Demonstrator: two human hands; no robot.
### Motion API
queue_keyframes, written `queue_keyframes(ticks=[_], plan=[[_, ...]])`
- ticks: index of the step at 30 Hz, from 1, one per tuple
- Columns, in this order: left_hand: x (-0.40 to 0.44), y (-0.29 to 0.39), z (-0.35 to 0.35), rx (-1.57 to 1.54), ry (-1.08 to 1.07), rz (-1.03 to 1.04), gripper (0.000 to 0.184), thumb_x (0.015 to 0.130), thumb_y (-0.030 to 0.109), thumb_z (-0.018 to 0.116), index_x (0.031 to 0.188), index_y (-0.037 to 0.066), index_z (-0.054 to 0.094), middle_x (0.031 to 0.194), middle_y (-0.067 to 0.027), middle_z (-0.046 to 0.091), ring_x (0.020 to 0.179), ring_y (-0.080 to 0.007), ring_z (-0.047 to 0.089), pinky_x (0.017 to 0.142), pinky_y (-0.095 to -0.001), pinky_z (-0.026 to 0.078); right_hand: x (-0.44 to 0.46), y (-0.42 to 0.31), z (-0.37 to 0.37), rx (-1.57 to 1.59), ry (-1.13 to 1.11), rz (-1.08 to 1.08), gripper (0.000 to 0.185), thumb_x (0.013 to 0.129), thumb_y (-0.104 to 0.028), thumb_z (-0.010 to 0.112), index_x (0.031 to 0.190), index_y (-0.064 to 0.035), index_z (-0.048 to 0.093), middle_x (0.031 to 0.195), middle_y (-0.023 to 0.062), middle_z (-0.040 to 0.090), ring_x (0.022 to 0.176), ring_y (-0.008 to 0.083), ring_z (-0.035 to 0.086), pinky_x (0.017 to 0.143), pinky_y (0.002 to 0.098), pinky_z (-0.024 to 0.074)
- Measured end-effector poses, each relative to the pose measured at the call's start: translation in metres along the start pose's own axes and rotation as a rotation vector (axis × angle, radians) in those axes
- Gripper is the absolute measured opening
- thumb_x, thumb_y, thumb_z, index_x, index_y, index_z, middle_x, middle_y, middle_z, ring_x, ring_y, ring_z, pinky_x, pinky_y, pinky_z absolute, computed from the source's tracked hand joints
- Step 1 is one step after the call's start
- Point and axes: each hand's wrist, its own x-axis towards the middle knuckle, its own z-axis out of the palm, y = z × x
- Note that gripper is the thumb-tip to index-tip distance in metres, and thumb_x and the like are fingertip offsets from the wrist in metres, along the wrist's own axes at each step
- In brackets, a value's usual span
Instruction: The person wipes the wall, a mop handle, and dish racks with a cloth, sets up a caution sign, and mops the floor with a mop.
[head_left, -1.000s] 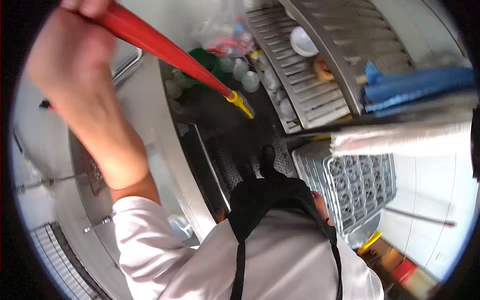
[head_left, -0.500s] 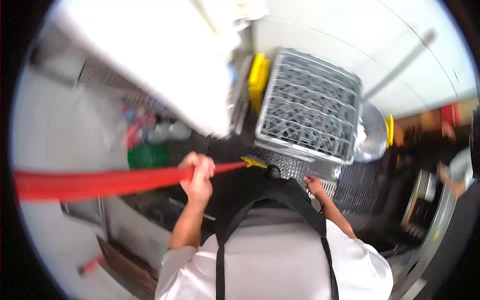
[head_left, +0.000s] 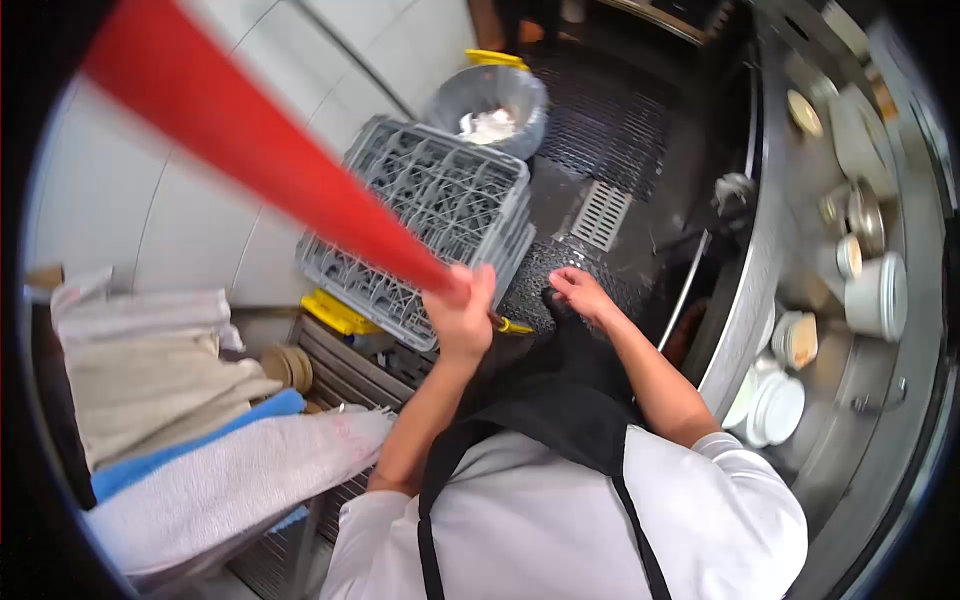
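My left hand (head_left: 463, 312) is wrapped round a long red pole (head_left: 290, 175), which slants up towards the upper left and blurs close to the camera. Low down, a yellow end piece (head_left: 515, 326) shows near the floor; its kind is unclear. My right hand (head_left: 585, 296) hangs beside the black apron (head_left: 545, 375), fingers curled in and nothing visible in them. Behind the pole stands a stack of grey dish racks (head_left: 480, 165), partly covered by it.
A lined bin (head_left: 535, 105) holding white waste stands past the racks. A floor drain (head_left: 602, 214) lies ahead in the dark mat. Along the right runs a steel sink counter (head_left: 745, 330) with white tubs (head_left: 875, 300). Folded towels (head_left: 240, 465) lie at lower left.
My view has turned to the right, bringing the sink counter in and shifting the racks left. The red pole now tilts upwards, still in my left hand.
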Motion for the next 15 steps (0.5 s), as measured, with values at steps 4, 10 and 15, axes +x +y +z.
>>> queue_keyframes(ticks=[4,10,15], plan=[[0.047,0.034,0.074,-0.085,-0.12,-0.045,0.033,0.095,0.013,0.065,0.068,0.011,0.046,0.056,0.0031,0.041,0.046,-0.0077,0.036,0.045,-0.0254,0.029,-0.043,0.016,-0.021,0.113,0.182,-0.109,0.037,0.097,-0.03,0.063,0.118,0.0001,0.062,0.1,0.0068,0.068,0.087,0.0137,0.062,0.081,0.0296,0.0504],[0.1,0.093,0.181,-0.211,-0.348,0.041,0.037,0.098,0.017,0.059,0.066,0.013,0.042,0.053,0.0037,0.033,0.044,-0.0088,0.03,0.045,-0.0273,0.028,-0.074,0.049,-0.065,0.207,0.419,-0.133,0.033,0.097,-0.027,0.064,0.116,-0.0004,0.064,0.098,0.0066,0.068,0.088,0.0135,0.061,0.081,0.029,0.0497],[0.141,0.125,0.227,-0.371,-0.577,0.243,0.035,0.097,0.011,0.057,0.065,0.01,0.043,0.052,0.0032,0.036,0.041,-0.0091,0.032,0.044,-0.0271,0.029,-0.094,0.05,-0.102,0.357,0.54,-0.096,0.033,0.096,-0.026,0.065,0.115,0.0006,0.064,0.097,0.0062,0.068,0.089,0.0133,0.062,0.082,0.0288,0.0497]])
